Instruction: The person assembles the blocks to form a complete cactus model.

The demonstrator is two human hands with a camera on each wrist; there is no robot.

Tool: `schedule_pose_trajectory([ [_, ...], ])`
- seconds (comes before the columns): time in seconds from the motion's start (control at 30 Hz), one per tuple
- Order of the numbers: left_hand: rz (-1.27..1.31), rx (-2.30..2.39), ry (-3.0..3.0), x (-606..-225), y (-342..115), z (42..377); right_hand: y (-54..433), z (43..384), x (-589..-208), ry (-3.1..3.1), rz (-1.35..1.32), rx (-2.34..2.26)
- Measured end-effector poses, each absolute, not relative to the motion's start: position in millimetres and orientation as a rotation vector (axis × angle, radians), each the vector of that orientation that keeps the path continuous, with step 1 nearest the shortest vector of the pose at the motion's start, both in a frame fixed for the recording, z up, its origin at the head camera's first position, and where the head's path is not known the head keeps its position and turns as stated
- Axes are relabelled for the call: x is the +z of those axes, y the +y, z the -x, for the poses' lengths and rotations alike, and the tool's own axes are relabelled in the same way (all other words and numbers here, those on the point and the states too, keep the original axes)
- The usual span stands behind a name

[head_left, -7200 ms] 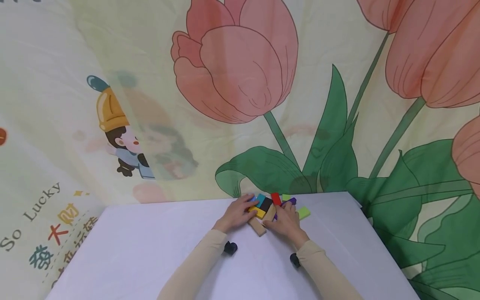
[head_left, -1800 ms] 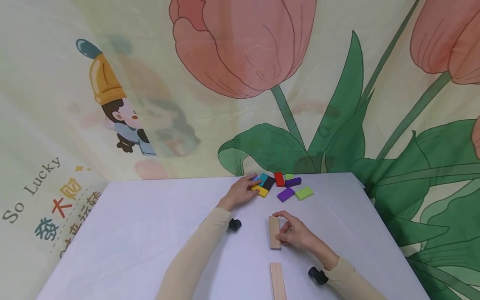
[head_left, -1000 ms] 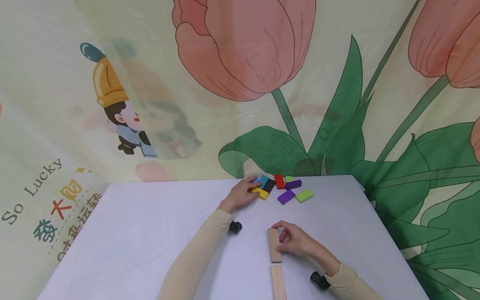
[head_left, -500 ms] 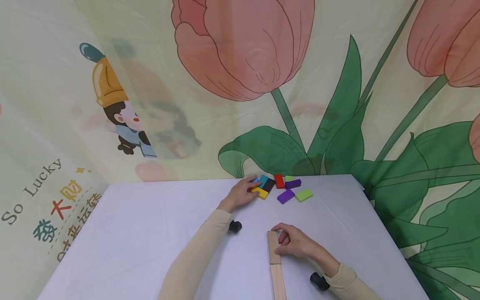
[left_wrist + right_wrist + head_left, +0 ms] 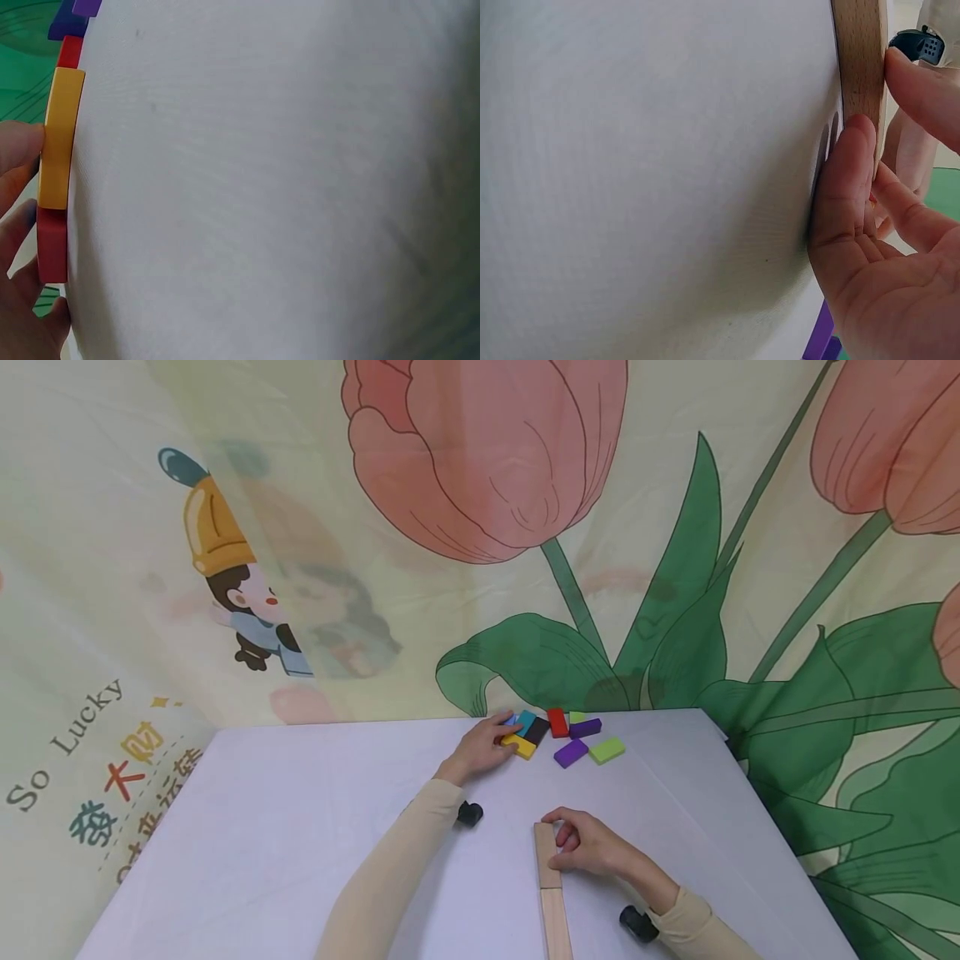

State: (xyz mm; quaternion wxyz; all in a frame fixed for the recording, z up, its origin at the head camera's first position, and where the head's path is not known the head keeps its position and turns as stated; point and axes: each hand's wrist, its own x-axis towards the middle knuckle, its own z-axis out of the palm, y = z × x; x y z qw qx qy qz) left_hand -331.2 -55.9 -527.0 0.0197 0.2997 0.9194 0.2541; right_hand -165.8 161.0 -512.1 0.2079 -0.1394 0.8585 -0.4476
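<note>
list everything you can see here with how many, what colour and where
farther wooden block: 1, pale brown, front of table
nearer wooden block: 1, pale brown, end to end with it
yellow block: 1, yellow, far group
blue block: 1 visible, blue, far group, partly covered
teal block: 1, teal, far group
black block: 1, black, far group
red blocks: 2, red, far group, one seen only from the left wrist
purple blocks: 2, purple, far group
lime blocks: 2, lime green, far group
white tabletop: 1, white, underneath
printed backdrop: pale, pink, green, behind
black devices: 2, black, at the wrists
sleeves: 2, beige, forearms
left hand: 1, resting on far blocks
right hand: 1, pinching farther wooden block
</note>
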Motion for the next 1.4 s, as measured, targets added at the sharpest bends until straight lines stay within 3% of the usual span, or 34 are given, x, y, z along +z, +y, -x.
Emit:
schedule_pose_trajectory([
  [1.4,-0.900,1.029,2.849,-514.7,-58.0,322.8,160.3,164.3,-514.9,2.385,0.317,-1.274],
])
